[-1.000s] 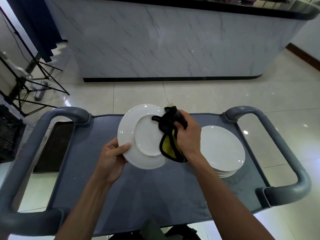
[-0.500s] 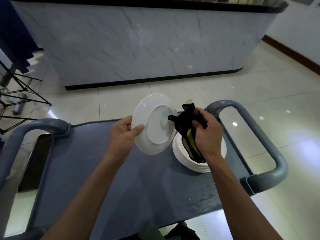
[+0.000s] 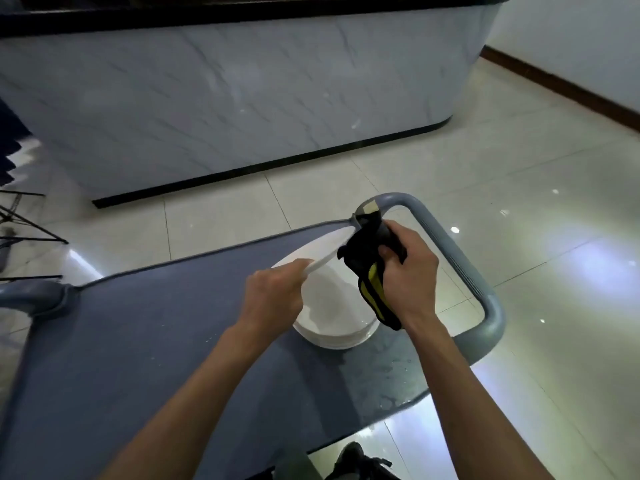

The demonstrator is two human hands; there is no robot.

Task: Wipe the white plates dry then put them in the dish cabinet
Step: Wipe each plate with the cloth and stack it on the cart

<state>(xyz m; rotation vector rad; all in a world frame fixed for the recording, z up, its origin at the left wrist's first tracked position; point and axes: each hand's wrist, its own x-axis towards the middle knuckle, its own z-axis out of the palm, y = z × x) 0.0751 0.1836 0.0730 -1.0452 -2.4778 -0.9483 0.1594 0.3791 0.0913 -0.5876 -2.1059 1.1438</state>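
In the head view, the left hand (image 3: pixel 273 296) sits at the centre of the frame, its fingers curled round the near rim of a white plate (image 3: pixel 327 256). The plate is tilted almost edge-on to the camera, so it shows as a thin white sliver running up and to the right from the hand toward the cloth.

Just right of centre, the right hand (image 3: pixel 408 275) is closed round a bunched black and yellow cloth (image 3: pixel 369 271). The cloth meets the far upper end of the held plate and hangs down below the hand; whether it presses on the face or only the rim cannot be told.

Directly beneath the held plate and between the two hands lies a stack of white plates (image 3: pixel 332 317), resting on the blue-grey cart top (image 3: pixel 156 341). The stack's near edge shows below the left wrist. Water drops speckle the cart surface to the lower right of the stack.

The cart's grey handle (image 3: pixel 478 282) loops round the right side, just beyond the right hand. A marble-faced counter (image 3: pixel 225 98) fills the upper frame, with glossy floor tiles (image 3: pixel 519 168) at the right.
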